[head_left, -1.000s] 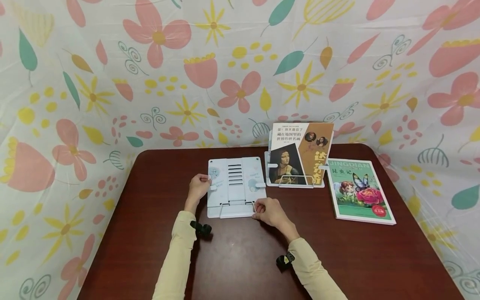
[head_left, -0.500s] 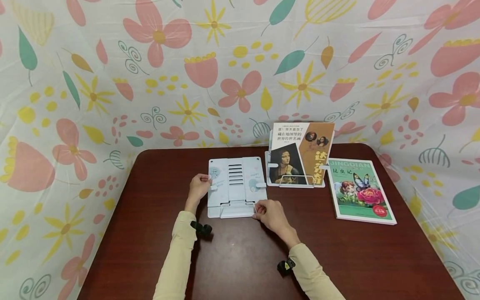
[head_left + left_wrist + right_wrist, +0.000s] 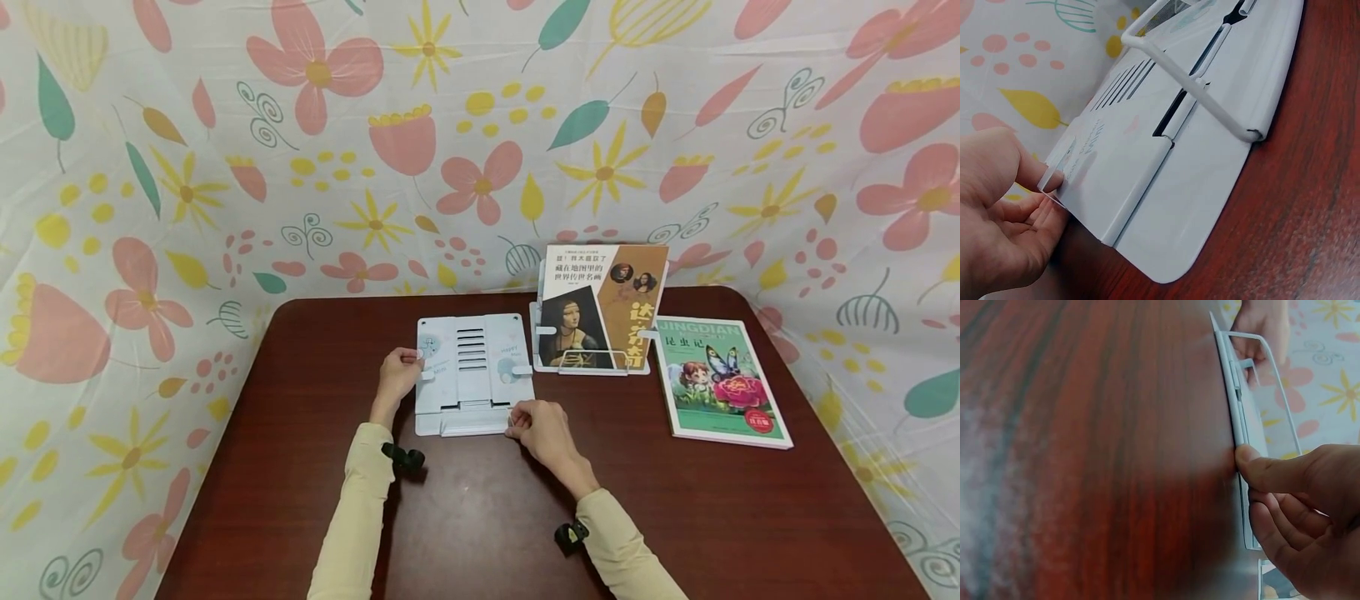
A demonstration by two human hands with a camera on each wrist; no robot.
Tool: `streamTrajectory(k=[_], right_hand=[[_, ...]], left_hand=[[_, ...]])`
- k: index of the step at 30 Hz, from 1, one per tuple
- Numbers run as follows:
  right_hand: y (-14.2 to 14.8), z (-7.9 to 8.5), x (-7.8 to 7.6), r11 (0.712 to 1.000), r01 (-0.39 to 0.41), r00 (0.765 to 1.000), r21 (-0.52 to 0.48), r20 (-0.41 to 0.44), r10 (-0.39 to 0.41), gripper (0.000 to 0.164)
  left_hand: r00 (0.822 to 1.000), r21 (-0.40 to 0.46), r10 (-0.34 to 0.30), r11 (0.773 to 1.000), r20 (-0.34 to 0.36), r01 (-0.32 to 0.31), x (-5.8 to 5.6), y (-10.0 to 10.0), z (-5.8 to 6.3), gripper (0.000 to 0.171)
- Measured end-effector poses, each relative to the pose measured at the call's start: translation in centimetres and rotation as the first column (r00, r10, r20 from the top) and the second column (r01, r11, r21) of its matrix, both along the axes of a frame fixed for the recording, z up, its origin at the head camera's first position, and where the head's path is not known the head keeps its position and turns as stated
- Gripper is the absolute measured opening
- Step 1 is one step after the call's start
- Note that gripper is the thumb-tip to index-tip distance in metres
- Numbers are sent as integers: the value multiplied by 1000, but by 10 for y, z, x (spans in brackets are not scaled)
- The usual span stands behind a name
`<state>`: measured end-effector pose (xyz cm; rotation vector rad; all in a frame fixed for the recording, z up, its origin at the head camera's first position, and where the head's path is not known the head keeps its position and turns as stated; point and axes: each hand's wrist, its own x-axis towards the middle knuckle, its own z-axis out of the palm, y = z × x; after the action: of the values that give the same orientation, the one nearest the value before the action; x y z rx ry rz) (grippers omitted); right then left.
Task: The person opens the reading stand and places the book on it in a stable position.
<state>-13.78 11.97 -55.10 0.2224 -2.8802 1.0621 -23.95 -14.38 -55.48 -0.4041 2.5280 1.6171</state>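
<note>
A white metal book stand point(image 3: 474, 392) with printed drawings and a row of slots lies low on the table. My left hand point(image 3: 396, 379) pinches its left edge; in the left wrist view the thumb is on top of the plate and the fingers are beneath. At the front right, my right hand point(image 3: 546, 435) pinches the stand's lower edge beside the end of the wire page holder, thumb at the front in the right wrist view. The wire page holder point(image 3: 1179, 75) sticks up from the front lip. My right hand hides its right end.
A second white stand point(image 3: 592, 372) holds an upright brown and white book point(image 3: 577, 325) behind to the right. Further right lies a green book point(image 3: 723, 383) with a butterfly cover. Flower-patterned cloth point(image 3: 480, 167) hangs behind the dark wooden table point(image 3: 480, 517).
The wire page holder has tipped forward, looking lower against the plate in the head view. My right hand has shifted very slightly; my left hand stays put.
</note>
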Motion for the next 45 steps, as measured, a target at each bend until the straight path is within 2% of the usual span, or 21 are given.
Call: streamTrajectory(k=[3, 6, 9, 11, 13, 16, 18, 24, 31, 35, 40, 45], right_hand=[[0, 0, 0, 1000, 7, 1000, -10, 8, -7, 23], [4, -4, 0, 998, -30, 999, -56, 41, 33, 18], [15, -7, -3, 978, -72, 990, -196, 103, 94, 16], [25, -8, -8, 955, -39, 990, -293, 118, 76, 21], [33, -8, -12, 938, 41, 992, -343, 127, 3, 26], [41, -7, -20, 928, 158, 983, -338, 141, -116, 28], [40, -6, -25, 923, 192, 974, -332, 178, -139, 29], [31, 0, -33, 894, 213, 960, -393, 252, -118, 32], [34, 0, -39, 841, 228, 949, -491, 306, -79, 35], [37, 1, -43, 821, 230, 944, -523, 325, -58, 37], [36, 4, -45, 802, 255, 930, -540, 364, -51, 39], [33, 7, -45, 803, 253, 927, -540, 373, -41, 43]], left_hand=[[1000, 2, -4, 1000, -3, 4, -1, -1, -1, 31], [1000, 0, -4, 1000, -7, 4, -1, -3, -2, 31], [1000, -1, -8, 1000, -6, 8, -1, -3, -3, 30], [1000, 2, -9, 1000, -16, 9, 0, -3, -3, 29], [999, 2, -7, 1000, -31, 7, 0, -4, -3, 29], [998, -2, 12, 1000, -61, -12, -1, -5, -5, 30], [997, -4, 22, 1000, -76, -22, -3, -7, -7, 29], [996, 54, 12, 999, -93, -7, -4, -10, -4, 28], [994, 101, -25, 994, -103, 35, -2, -14, -3, 29], [991, 135, -4, 991, -132, 22, -3, -15, -1, 27], [986, 195, 25, 981, -163, 7, -4, -14, 5, 24], [979, 227, 8, 973, -202, 39, 0, -15, 13, 20]])
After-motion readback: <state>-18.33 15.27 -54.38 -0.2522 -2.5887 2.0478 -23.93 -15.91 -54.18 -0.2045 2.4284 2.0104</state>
